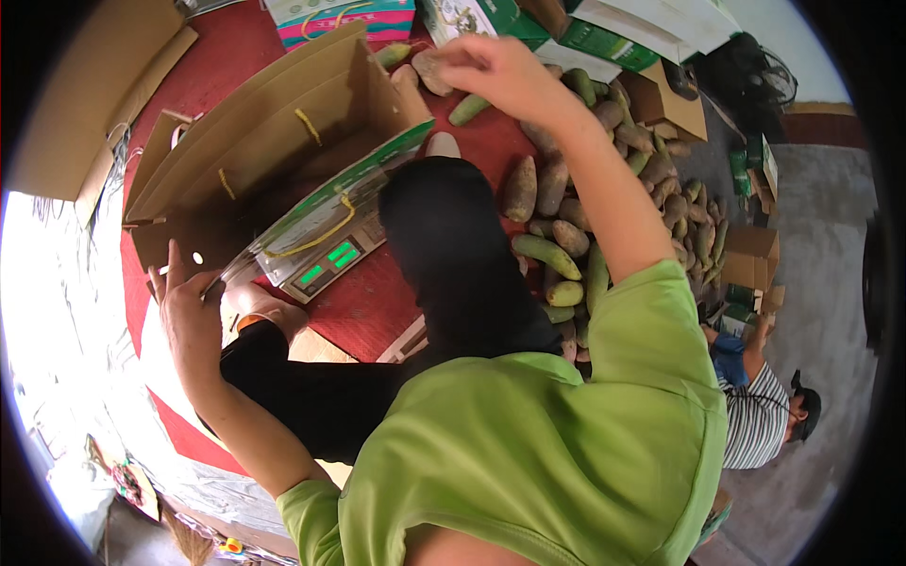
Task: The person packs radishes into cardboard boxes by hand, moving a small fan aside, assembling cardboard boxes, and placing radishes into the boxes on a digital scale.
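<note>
A tall open cardboard box with yellow cord handles stands before me, its inside shadowed. Against its near left corner rests my left hand, fingers spread and stretched along the edge. My right hand reaches past the box's far right corner. Its fingers curl round the end of a brown, thick root vegetable; the grip is partly hidden. A green root lies just below that hand. Along the box's near side shows a digital scale with a lit green display.
A large heap of brown and green roots spreads to my right. Cartons stand behind it, and a colourful box at the far edge. Red covering lies underneath. A person in a striped shirt is at the far right.
</note>
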Motion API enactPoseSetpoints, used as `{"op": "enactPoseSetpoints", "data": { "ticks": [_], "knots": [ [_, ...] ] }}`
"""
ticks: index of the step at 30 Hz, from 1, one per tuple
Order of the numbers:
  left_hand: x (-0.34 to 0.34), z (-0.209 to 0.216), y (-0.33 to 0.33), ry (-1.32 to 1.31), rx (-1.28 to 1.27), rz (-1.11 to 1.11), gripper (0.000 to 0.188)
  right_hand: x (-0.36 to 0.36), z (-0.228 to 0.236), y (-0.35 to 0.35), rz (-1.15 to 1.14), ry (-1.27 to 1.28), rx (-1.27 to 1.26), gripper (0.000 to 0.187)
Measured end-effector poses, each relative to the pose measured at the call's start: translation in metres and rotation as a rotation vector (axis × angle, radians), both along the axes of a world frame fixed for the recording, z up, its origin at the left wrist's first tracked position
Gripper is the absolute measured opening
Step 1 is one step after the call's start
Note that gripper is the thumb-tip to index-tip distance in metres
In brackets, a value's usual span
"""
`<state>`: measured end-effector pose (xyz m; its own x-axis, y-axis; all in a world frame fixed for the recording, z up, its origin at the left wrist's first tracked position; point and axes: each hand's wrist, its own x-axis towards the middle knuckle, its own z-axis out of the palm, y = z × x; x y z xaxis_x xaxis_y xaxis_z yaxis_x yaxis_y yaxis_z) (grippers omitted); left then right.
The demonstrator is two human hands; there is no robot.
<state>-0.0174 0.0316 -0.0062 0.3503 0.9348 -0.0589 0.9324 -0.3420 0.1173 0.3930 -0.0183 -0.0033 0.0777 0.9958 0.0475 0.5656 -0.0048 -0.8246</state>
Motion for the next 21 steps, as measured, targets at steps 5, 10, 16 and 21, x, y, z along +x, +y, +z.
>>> {"op": "enactPoseSetpoints", "data": {
  "ticks": [5,10,16,21],
  "knots": [
    [0.005,0.006,0.000,0.061,-0.128,0.030,0.017,0.062,-0.147,-0.122,-0.331,-0.308,-0.239,0.024],
    [-0.006,-0.002,0.006,0.004,-0.129,-0.013,0.016,0.075,-0.271,-0.237,-0.299,-0.553,-0.718,0.021],
    [-0.015,-0.012,0.012,0.027,-0.109,0.004,0.014,0.044,-0.284,-0.297,-0.619,-0.558,-0.908,0.026],
    [-0.013,-0.010,0.011,0.036,-0.047,-0.024,0.013,0.045,-0.272,-0.318,-0.914,-0.494,-1.364,0.049]
  ]
}}
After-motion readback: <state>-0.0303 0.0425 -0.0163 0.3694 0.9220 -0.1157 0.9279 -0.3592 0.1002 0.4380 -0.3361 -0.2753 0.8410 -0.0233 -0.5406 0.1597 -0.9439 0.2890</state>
